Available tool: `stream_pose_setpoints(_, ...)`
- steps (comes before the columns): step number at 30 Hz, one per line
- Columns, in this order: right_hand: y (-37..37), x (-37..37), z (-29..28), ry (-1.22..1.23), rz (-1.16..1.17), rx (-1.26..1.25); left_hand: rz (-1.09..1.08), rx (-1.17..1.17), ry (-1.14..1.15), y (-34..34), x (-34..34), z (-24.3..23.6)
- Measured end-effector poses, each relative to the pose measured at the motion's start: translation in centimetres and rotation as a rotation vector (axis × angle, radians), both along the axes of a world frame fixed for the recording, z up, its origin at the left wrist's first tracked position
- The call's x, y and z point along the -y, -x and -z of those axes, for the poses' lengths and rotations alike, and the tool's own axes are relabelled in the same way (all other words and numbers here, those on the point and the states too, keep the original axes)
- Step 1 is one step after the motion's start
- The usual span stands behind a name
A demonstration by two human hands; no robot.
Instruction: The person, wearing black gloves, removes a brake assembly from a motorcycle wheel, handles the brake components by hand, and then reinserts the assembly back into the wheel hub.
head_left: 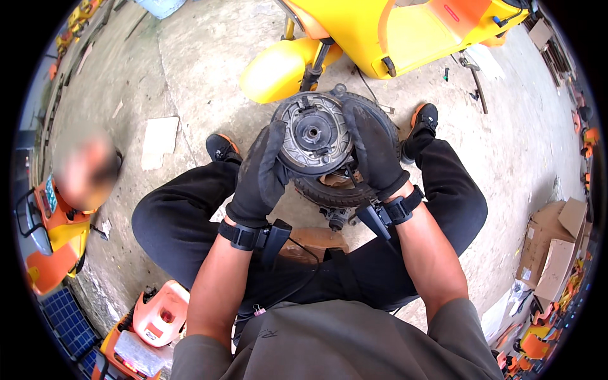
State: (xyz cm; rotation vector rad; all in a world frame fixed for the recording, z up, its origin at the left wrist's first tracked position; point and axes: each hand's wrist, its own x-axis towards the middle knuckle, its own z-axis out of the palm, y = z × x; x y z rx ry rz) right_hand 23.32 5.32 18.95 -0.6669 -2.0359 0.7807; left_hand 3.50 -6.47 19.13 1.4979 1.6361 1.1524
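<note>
My gloved left hand [263, 171] is wrapped round the left edge of a round, grey metal brake plate [310, 152] with curved shoes and a central hole. My gloved right hand [373, 152] grips its right side. The plate is held above a black tyre [339, 196] between my legs, hiding much of that wheel's middle. Mechanical parts [332, 215] show at the tyre's lower edge, and a brown piece of cardboard [297, 244] lies below them.
A yellow scooter [411, 44] with a front fender [266, 73] stands ahead. Other orange scooters [54, 234] and a pink-orange body [161, 313] are at left. An open cardboard box [548, 247] sits at right. Tools [478, 85] and flat cardboard [158, 142] lie on the concrete floor.
</note>
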Motion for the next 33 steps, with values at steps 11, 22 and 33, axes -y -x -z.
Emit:
stream_pose_setpoints(11,0.4,0.6,-1.0,0.314,-0.100,-0.107,-0.016,-0.101,-0.018,1.1,0.4,1.5)
stream_pose_setpoints(22,-1.4,-0.6,2.1,-0.167,-0.032,0.244,0.014,0.693,0.063,0.0,-1.0,0.3)
stream_pose_setpoints(33,-0.9,-0.3,0.0,-0.147,-0.030,0.192,-0.062,0.805,0.038,-0.9,-1.0,-2.1)
